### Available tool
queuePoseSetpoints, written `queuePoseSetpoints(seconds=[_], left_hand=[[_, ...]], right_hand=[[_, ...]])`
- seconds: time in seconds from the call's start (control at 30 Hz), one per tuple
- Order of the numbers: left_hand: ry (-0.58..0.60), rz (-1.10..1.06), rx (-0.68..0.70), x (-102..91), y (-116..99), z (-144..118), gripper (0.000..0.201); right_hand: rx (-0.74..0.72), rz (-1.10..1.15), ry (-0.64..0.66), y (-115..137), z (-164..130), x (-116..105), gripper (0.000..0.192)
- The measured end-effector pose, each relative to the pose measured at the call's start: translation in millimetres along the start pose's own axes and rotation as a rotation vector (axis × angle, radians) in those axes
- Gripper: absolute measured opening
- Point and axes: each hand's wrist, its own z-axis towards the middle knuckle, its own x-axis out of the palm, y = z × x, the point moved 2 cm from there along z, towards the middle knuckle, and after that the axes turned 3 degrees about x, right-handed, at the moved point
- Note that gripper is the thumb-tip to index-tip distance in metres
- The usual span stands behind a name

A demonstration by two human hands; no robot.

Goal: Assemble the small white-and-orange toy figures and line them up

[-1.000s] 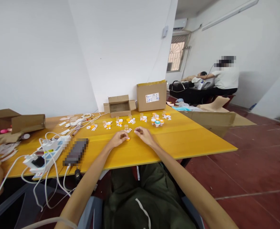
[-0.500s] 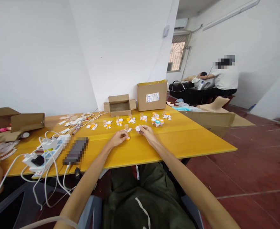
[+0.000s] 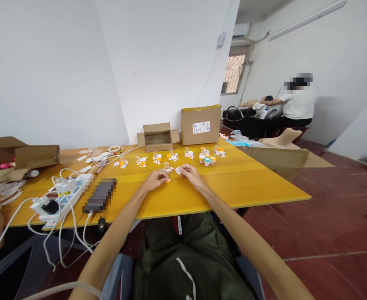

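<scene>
Head view shows both hands of the person stretched out over the middle of the yellow table (image 3: pixel 239 183), close together. The right hand (image 3: pixel 192 175) pinches a small white disc (image 3: pixel 178 170) between thumb and forefinger; the other fingers are curled under. Half a second ago this disc was turned flat toward the camera and held a little higher; now it is tilted, lower and nearer to the left hand, so the right hand has brought it in toward the piece on the other side. The left hand (image 3: pixel 154 180) has hardly moved in the whole second: its fingers are bent and pressed together around a small orange cap (image 3: pixel 168 180) that lies on the table top, touching the fingertips. I cannot tell if it grips the cap or only steadies it. I judge that the white disc is being matched to the orange cap, and that the two are not yet joined. Just beyond the hands, toward the far edge, stands a row of small vials and caps (image 3: pixel 205 158). An open cardboard box (image 3: pixel 157 137) sits at the far edge, and a white power strip (image 3: pixel 58 199) lies near the left edge.
</scene>
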Motion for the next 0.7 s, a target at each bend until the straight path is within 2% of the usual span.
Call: queuePoseSetpoints(seconds=[0.3, 0.7], left_hand=[[-0.008, -0.001, -0.020, -0.6, -1.1, -0.2, 0.019], [0.005, -0.003, -0.027, -1.2, 0.5, -0.2, 0.021]], right_hand=[[-0.029, -0.018, 0.011, 2.9, -1.7, 0.2, 0.041], [0.005, 0.047, 0.011, 2.1, -1.7, 0.8, 0.044]])
